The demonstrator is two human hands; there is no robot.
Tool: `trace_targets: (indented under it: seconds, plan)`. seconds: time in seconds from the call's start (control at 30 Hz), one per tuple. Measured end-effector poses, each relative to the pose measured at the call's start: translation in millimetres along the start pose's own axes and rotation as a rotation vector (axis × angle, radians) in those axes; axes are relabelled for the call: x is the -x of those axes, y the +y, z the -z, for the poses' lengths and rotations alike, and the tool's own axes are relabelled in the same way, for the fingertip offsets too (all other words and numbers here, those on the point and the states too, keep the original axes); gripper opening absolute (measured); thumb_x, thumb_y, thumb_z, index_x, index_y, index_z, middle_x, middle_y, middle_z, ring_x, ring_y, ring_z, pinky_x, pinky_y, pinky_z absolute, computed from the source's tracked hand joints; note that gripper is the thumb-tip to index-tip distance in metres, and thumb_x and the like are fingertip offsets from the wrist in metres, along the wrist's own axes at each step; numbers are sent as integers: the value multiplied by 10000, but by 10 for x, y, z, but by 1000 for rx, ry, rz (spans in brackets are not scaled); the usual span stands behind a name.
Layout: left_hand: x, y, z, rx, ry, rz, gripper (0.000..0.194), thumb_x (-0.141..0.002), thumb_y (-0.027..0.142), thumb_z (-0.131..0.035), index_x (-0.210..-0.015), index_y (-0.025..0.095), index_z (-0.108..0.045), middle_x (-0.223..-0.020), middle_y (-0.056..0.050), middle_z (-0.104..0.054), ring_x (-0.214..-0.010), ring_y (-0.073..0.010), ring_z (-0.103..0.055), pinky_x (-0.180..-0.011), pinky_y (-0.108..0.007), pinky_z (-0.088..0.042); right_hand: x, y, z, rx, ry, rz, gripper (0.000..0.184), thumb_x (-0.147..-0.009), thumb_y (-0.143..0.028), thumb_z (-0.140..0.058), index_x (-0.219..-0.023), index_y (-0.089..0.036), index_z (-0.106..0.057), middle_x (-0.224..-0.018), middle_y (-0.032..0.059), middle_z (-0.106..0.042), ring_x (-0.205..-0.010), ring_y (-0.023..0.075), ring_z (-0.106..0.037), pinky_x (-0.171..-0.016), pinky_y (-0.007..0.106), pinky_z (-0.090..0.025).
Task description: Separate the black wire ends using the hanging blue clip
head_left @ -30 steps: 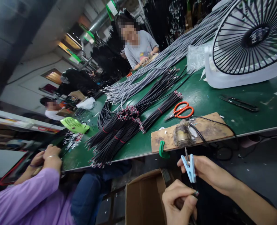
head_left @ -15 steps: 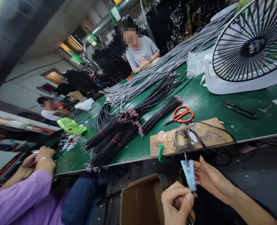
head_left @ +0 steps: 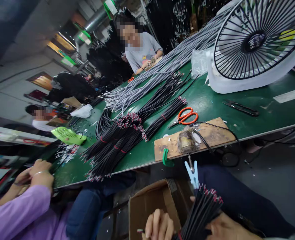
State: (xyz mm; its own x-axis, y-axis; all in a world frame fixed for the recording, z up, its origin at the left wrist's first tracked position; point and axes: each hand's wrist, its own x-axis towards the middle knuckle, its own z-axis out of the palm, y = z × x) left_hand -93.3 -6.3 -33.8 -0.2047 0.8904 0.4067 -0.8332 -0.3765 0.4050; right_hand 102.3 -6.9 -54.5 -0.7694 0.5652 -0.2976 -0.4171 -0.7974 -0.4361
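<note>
In the lower part of the head view, a bundle of thin black cables (head_left: 199, 210) with red and white wire ends stands up in front of me. My right hand (head_left: 226, 228) is closed around its right side. At the bundle's left, my left hand (head_left: 159, 225) has its fingers curled, and a cable end (head_left: 140, 230) pokes out beside them. A light blue clothes peg (head_left: 193, 176) sits just above the bundle, at the metal shaft (head_left: 190, 160) of a small motor (head_left: 186, 141) fixed on a wooden board (head_left: 214, 133).
Orange-handled scissors (head_left: 187, 115), tied black cable bundles (head_left: 117, 143), grey cables (head_left: 147, 81), thread snips (head_left: 241, 107) and a white fan (head_left: 252, 43) occupy the green table (head_left: 137, 158). A cardboard box (head_left: 149, 203) is below. A co-worker's purple sleeve (head_left: 24, 213) is at left.
My right hand has left the clothes peg's side and now grips a black cable bundle raised into view. My left hand has moved down and left, off the peg. The view has shifted slightly.
</note>
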Motion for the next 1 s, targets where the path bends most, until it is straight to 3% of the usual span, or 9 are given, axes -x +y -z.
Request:
trace_targets:
  seconds: [0.07,0.13,0.27,0.33,0.37,0.5,0.63,0.77,1.0]
  plan:
    - [46,-84,92,211,-58,-90,166,-855,375,-688,-991,290,-734,-519,148,-504,-152,40,-307,-323,-52,-406,-37,-31,-70,-43,112,85,551,-601,-536,-842,-1024,-213,-695,-931,59,-745,-868,242,-703,-778,397,-543]
    - [85,-156,145,366,-30,-95,194,-813,371,-734,-973,261,-730,-602,140,-579,-202,16,-441,-344,-54,-443,-59,-58,-140,-63,287,139,487,-615,-464,-861,-982,-197,-685,-907,55,-762,-861,263,-720,-764,436,-569]
    - [94,-120,120,421,186,14,90,-808,315,-738,-874,253,-730,-643,128,-623,-383,-9,-624,-353,-11,-413,-93,-96,-150,-138,546,183,340,-628,-331,-880,-846,-163,-679,-772,31,-770,-722,273,-748,-559,400,-637]
    - [58,-40,40,334,337,118,150,-902,266,-630,-804,183,-706,-648,68,-628,-517,-32,-685,-449,-24,-464,-104,-135,-40,-240,672,173,281,-613,-233,-891,-796,-159,-691,-692,4,-757,-578,236,-739,-430,337,-634]
    - [36,-7,-12,282,431,176,181,-935,218,-572,-819,158,-696,-670,32,-641,-596,-55,-704,-534,-62,-508,-105,-163,40,-258,704,175,282,-602,-205,-896,-797,-162,-696,-679,-7,-759,-533,200,-730,-450,311,-650]
    - [-55,-34,-222,153,701,164,81,-835,149,-648,-810,180,-719,-728,8,-685,-738,-113,-702,-856,-266,-543,-88,-308,410,-256,738,166,355,-546,-101,-898,-825,-212,-709,-615,-59,-753,-480,147,-725,-483,184,-652]
    - [-140,-196,-360,150,860,89,166,-837,260,-628,-778,183,-763,-716,-15,-720,-745,-135,-702,-879,-320,-533,-48,-400,657,-324,728,108,208,-682,-113,-821,-832,-203,-709,-665,-16,-782,-517,189,-750,-473,211,-660]
    - [-207,-232,-464,169,922,76,250,-850,274,-574,-746,150,-765,-693,-39,-720,-713,-145,-695,-868,-339,-529,-36,-401,769,-386,720,56,176,-783,-158,-755,-944,-207,-705,-730,7,-800,-590,206,-774,-461,201,-651]
    - [-289,-178,-550,144,958,84,279,-859,245,-538,-707,147,-751,-654,-40,-716,-675,-146,-693,-852,-346,-530,-70,-380,837,-397,680,48,152,-799,-106,-735,-915,-200,-709,-753,11,-809,-612,182,-777,-490,167,-644]
